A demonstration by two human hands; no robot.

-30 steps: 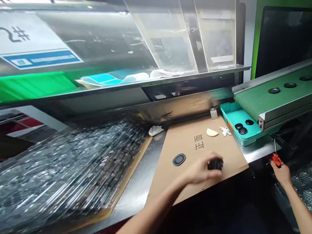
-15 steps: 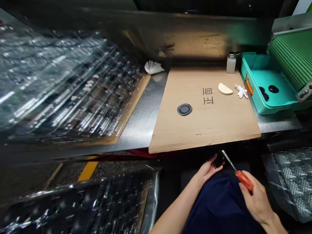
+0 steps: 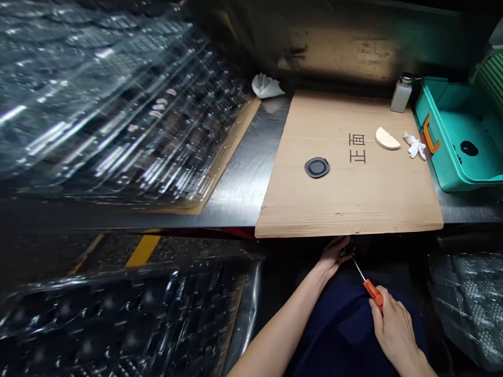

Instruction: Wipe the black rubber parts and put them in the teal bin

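My right hand (image 3: 395,319) is wrapped round the orange-red handle of a screwdriver (image 3: 371,291). Its thin metal shaft slants up and left, and the tip reaches my left hand (image 3: 335,255). My left fingers are closed round a small black part (image 3: 349,249), just below the front edge of the cardboard sheet; its shape is lost in the dark, and whether the tip touches it I cannot tell. On the cardboard (image 3: 314,204) lie a dark grey, rounded flat piece (image 3: 317,167), a cream half-round pad (image 3: 387,139) and a crumpled white scrap (image 3: 415,146).
Clear plastic trays (image 3: 118,115) are stacked at the left, with black ones (image 3: 102,319) below. A teal bin (image 3: 451,175) holding black pieces stands right, beside a small bottle (image 3: 401,94). A crumpled tissue (image 3: 266,86) lies behind; more clear trays (image 3: 467,298) sit lower right.
The screwdriver has moved up and left, bringing its tip to the part in my left hand. My left hand has risen closer to the cardboard edge. The view has shifted, moving the bench rightward.
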